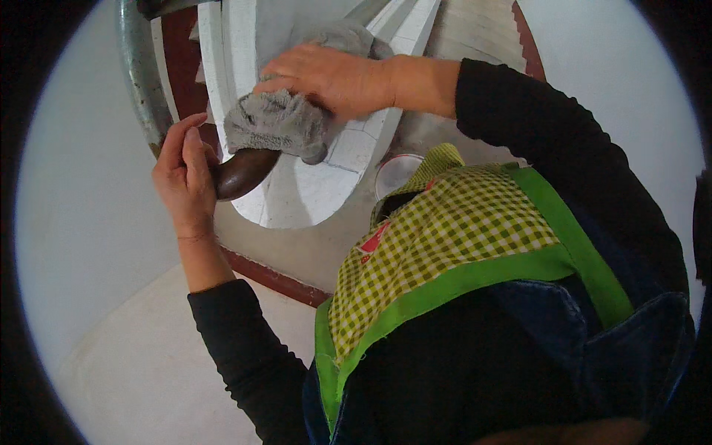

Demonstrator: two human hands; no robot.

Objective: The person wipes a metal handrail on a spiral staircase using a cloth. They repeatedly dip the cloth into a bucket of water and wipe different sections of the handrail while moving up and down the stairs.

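A brown, curved handrail (247, 173) runs from under a grey cloth down to my left hand. My left hand (186, 175) is wrapped around its bend, thumb and fingers curled, and covers part of the rail. Over the rail lies the grey terry cloth (278, 119), bunched and hanging down on the near side. My right hand (328, 80) presses on the cloth from above and grips it, its fingertips partly lost in the folds. More of the grey cloth shows beyond the right wrist.
Below the rail is a white-tiled, rounded stair edge (300, 208). A worn metal pipe (142, 72) stands against the left wall. A round white container (397, 172) sits on the floor beside my checked apron (445, 222). Steps (478, 33) descend at the top.
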